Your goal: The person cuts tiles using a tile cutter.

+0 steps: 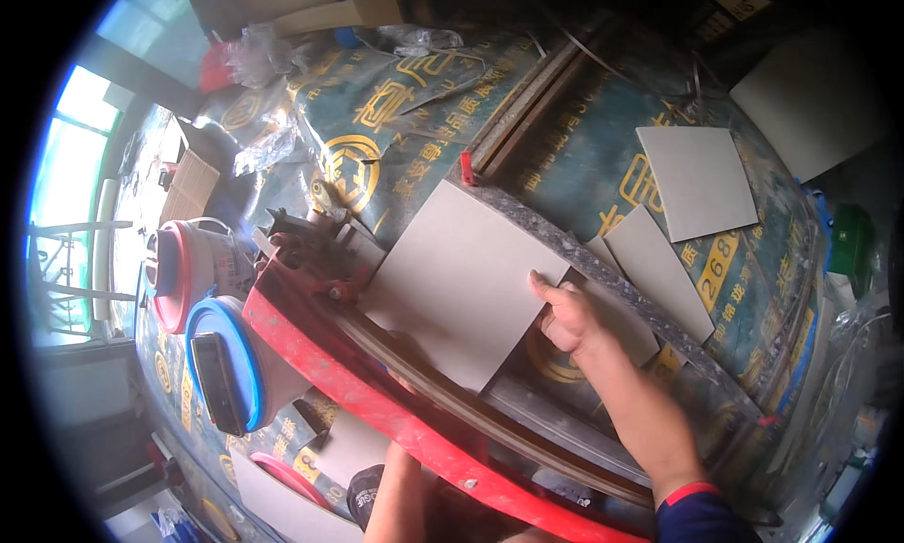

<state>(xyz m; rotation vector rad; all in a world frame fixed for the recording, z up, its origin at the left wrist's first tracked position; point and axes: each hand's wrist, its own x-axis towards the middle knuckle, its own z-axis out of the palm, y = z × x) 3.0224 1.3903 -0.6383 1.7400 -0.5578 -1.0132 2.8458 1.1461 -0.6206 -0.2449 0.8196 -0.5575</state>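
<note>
A pale beige tile [461,279] lies on a manual tile cutter, partly beneath its long red rail [377,406]. My right hand [568,319] grips the tile's right edge, with the thumb on top and the fingers curled at the edge. From below, my left hand [403,456] reaches under the red rail toward the tile's near side. The rail hides most of its fingers, so their hold cannot be made out. At the rail's far left end sits the cutter's dark metal head [299,251]. A speckled dark bar [551,230] runs along the tile's far side, with a red clip [467,169] on it.
Cut tile pieces [659,270] and a squarer tile [697,183] lie beyond the bar. At left stand a blue-lidded bucket [254,355] bearing a phone [218,381] and a red-rimmed bucket [174,279]. Printed green sheeting [414,119] covers the floor.
</note>
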